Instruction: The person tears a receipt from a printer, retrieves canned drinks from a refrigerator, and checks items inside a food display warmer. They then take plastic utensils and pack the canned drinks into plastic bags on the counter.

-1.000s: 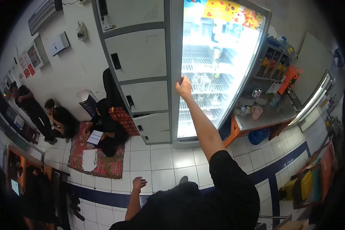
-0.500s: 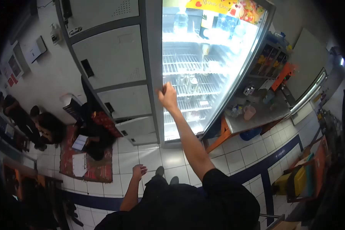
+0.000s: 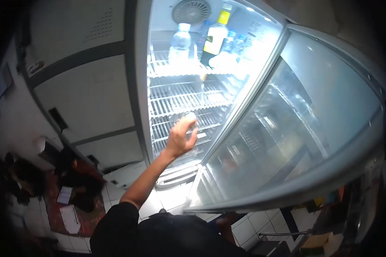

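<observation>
My left hand [image 3: 181, 136] reaches into the lit fridge [image 3: 137, 77] at the level of a middle wire shelf [image 3: 193, 110]. Its fingers and thumb curve toward each other. A bright whitish spot shows at the fingertips, but glare hides what it is. Above, on the top shelf, stand a clear water bottle [image 3: 180, 45], a dark bottle with a yellow neck and white label [image 3: 214, 36], and several bluish plastic bottles [image 3: 229, 45]. Low beside my body, under the door's edge, my right hand [image 3: 224, 225] is dark and blurred; its fingers cannot be made out.
The glass fridge door [image 3: 283, 124] stands wide on the right, its lower edge close to my body. Grey lockers [image 3: 81, 98] line the left. A person sits on a red rug [image 3: 51, 201] with papers [image 3: 69, 218] at lower left.
The fridge door has swung out to the right. My right hand has dropped from the door's left edge to my side, while my left hand has risen into the fridge. The view is nearer.
</observation>
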`<state>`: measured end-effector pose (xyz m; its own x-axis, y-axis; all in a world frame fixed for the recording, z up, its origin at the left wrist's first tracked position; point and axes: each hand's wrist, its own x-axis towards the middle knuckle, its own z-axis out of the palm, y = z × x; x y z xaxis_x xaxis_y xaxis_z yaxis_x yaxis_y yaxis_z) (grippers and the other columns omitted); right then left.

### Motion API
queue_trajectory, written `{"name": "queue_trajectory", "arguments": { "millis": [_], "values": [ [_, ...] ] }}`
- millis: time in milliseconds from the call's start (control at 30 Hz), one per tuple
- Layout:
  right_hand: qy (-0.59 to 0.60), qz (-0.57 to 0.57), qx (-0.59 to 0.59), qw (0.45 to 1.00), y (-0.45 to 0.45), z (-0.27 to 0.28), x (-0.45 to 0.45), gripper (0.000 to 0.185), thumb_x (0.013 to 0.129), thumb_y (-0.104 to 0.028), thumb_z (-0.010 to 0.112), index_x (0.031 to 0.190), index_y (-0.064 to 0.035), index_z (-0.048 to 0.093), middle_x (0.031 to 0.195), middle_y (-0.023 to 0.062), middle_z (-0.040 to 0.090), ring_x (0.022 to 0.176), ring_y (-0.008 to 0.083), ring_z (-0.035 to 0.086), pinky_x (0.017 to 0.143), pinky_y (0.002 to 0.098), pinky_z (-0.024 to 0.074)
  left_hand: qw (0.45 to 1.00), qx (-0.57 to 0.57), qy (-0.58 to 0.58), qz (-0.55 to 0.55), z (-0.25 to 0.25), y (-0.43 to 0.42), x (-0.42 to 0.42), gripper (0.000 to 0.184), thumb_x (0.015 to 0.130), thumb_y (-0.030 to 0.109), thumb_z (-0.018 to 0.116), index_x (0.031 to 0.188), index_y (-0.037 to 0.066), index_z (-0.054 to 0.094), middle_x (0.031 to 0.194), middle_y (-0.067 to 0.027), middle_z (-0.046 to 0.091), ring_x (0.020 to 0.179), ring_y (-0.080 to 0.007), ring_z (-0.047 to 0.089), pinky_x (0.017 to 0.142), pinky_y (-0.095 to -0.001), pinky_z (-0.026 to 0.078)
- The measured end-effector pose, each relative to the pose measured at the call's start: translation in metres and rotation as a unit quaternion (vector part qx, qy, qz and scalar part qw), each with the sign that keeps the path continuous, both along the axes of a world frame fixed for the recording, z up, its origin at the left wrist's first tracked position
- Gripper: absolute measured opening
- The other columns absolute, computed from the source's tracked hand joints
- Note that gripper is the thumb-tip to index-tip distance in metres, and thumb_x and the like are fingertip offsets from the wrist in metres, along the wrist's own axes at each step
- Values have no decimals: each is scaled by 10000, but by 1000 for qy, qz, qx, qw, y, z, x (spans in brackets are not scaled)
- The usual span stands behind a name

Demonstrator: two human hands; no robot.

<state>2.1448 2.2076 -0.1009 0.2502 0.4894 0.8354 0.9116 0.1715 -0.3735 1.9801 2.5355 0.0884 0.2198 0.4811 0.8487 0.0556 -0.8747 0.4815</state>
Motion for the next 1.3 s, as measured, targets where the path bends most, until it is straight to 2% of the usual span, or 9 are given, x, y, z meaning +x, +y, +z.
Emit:
{"name": "queue_trajectory", "arguments": {
  "millis": [67,233,333,433,633,767,967,1167,1300],
  "values": [
    [136,22,95,986,-16,22,2,708,723,-442,815,1182,28,550,1068,119,593,1001,257,580,858,354,445,981,184,8,66,79,25,22,373,808,44,678,1164,18,572,996,-184,624,881,-354,642,776,-405,544],
    [362,-63,244,897,-43,19,44,1024,636,-787,747,1222,26,533,1080,76,569,972,202,565,824,348,476,912,225,222,261,179,79,74,520,846,247,690,1310,80,527,1093,-197,584,973,-351,603,808,-457,522],
    [312,-52,228,921,-67,7,89,912,839,-736,547,1303,48,495,1175,137,583,1019,241,603,856,386,519,902,87,367,211,193,112,92,467,889,222,658,1316,80,531,1045,-209,617,959,-373,634,825,-474,529],
    [321,-80,232,915,-63,22,98,814,982,-641,333,1377,63,442,1280,195,570,1123,291,604,922,435,533,931,130,303,156,202,119,95,384,880,170,682,1221,37,567,1023,-198,628,946,-394,644,829,-468,524],
    [298,-149,211,919,-81,9,137,916,982,-687,253,1494,72,280,1455,232,423,1266,365,526,1025,482,491,926,263,253,95,261,157,157,326,820,177,738,1059,-3,610,961,-245,658,943,-407,643,828,-462,503],
    [305,-98,167,932,-95,4,154,929,978,-694,201,1511,65,251,1476,246,403,1305,375,486,1065,488,454,878,128,419,196,309,178,209,438,828,290,752,1111,-28,649,1052,-249,687,1007,-391,663,888,-430,520],
    [376,-28,201,904,-108,-20,169,843,995,-593,97,1515,53,250,1428,303,442,1274,396,508,1091,507,419,846,137,449,252,302,201,236,390,829,301,757,1041,-15,669,937,-213,695,887,-352,683,784,-413,541],
    [243,-80,135,957,-107,5,170,814,996,-550,141,1472,93,291,1349,314,500,1202,385,559,1049,485,448,854,143,411,287,284,178,230,361,829,291,756,1010,-8,666,893,-196,686,850,-334,679,748,-410,537],
    [212,-104,98,967,-99,33,166,808,992,-545,170,1437,111,330,1286,305,546,1166,373,582,1006,466,474,894,247,203,315,246,114,214,341,830,285,755,989,-3,665,863,-184,681,825,-322,676,725,-408,534]
  ]
}}
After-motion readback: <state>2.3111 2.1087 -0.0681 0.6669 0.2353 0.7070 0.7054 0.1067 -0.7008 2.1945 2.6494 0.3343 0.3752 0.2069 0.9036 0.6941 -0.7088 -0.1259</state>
